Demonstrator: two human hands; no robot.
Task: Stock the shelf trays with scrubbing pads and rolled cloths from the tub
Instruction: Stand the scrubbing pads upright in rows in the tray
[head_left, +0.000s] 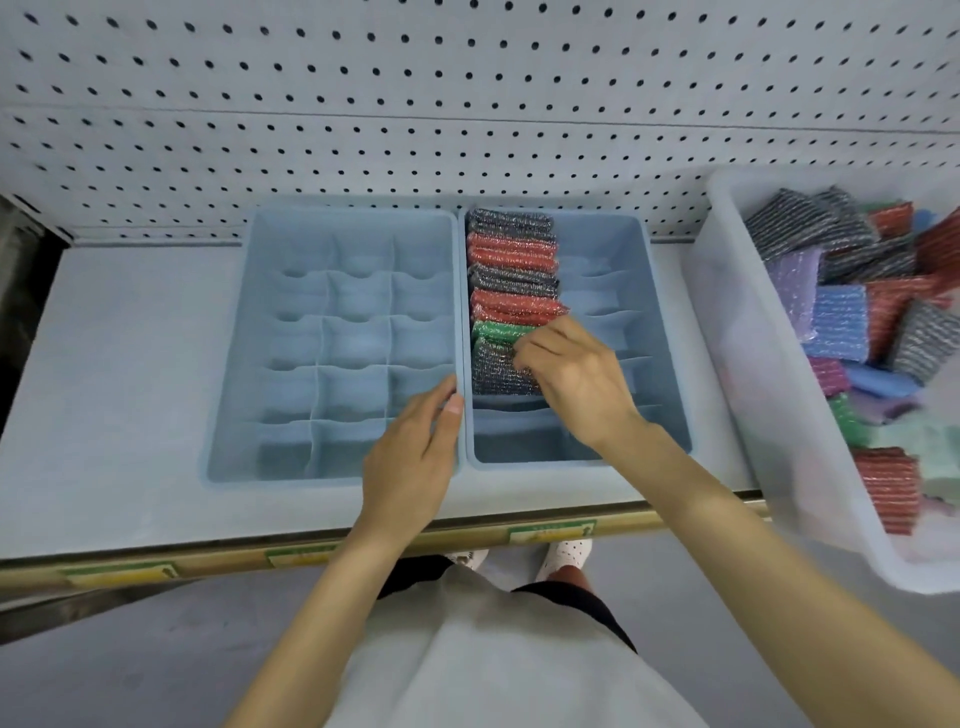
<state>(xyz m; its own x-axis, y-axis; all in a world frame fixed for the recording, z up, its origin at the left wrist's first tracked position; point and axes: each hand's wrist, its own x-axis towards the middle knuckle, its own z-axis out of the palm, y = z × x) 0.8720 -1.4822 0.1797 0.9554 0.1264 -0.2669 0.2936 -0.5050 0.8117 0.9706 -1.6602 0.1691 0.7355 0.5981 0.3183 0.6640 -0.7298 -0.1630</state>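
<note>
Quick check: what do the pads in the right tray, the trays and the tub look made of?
The pads: likely metallic-thread knit over sponge; glittery striped weave, puffy shape. The trays: matte pale-blue plastic, probably; thin moulded dividers. The tub: translucent whitish plastic; its contents show dimly through the wall.

Illumination: even, diffuse and moderately bright, with a cool bluish cast. No glare and no hard shadows; only soft shade sits in the compartments of the right tray (670, 364).

Focus: the scrubbing pads (511, 260) inside that tray are fairly sharp. Right of the tray, the tub (737, 322) and its contents are smeared by blur.

Distortion: behind the tray, the pegboard (467, 104) holes stretch into ovals and its seams bow.

Far left of the tray, the picture falls near black. In front of the tray, the floor (156, 649) is dim and soft.
</note>
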